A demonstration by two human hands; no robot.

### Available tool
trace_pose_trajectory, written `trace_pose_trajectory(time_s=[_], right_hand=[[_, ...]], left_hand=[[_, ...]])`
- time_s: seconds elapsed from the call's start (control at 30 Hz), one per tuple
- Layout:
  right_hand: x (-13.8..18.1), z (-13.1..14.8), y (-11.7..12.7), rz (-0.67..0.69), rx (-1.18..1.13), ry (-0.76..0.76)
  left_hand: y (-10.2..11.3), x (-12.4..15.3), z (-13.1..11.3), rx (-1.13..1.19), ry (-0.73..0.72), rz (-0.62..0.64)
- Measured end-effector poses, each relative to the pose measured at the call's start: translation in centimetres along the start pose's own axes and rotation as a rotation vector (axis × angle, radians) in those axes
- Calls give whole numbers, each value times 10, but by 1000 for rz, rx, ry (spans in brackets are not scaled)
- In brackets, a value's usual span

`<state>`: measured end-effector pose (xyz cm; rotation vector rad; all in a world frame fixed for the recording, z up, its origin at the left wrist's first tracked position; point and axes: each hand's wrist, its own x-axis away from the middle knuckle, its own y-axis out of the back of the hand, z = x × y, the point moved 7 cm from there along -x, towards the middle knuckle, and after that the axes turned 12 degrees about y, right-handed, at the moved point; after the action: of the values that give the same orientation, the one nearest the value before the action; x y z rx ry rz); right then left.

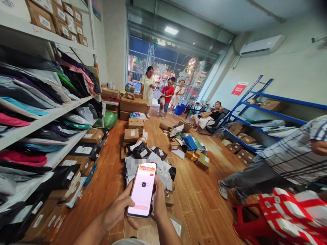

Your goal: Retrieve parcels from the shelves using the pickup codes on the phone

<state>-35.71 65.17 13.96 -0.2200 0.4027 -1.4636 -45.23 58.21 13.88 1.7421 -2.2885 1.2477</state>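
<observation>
A smartphone [142, 194] with a lit pinkish-white screen is held upright in front of me, a small dark square in the middle of its display. My left hand [119, 204] wraps its left side, with the thumb over the lower screen and a fingertip showing below the bottom edge. Along the right edge my right hand [158, 197] grips it too; most of that hand's fingers are hidden behind the phone. Just past the phone lies a pile of grey and black mailing bags [159, 166] and cardboard boxes [131, 135] on the floor.
White shelves [58, 117] packed with parcels line the left. Another heap of parcels [190, 143] lies mid-floor. To the right are a blue rack [281, 98], a bending person in a plaid shirt [301, 146], a red stool [245, 221] and red-white bags [288, 214]. Several people stand or sit farther back.
</observation>
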Motion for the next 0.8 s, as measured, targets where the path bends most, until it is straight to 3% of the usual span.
trace_pose_trajectory(time_s=[0.3,0.57,0.67,0.8], right_hand=[[3,-2,6,-35,8,-21],[-3,19,-15,60,-53,-55],[-15,11,-16,14,-70,-62],[-22,-1,-10,-97,-71,-52]], left_hand=[[0,2,-2,-64,-4,-81],[2,2,4,-75,-19,-37],[3,2,8,-106,-34,8],[11,1,14,-241,-29,-63]])
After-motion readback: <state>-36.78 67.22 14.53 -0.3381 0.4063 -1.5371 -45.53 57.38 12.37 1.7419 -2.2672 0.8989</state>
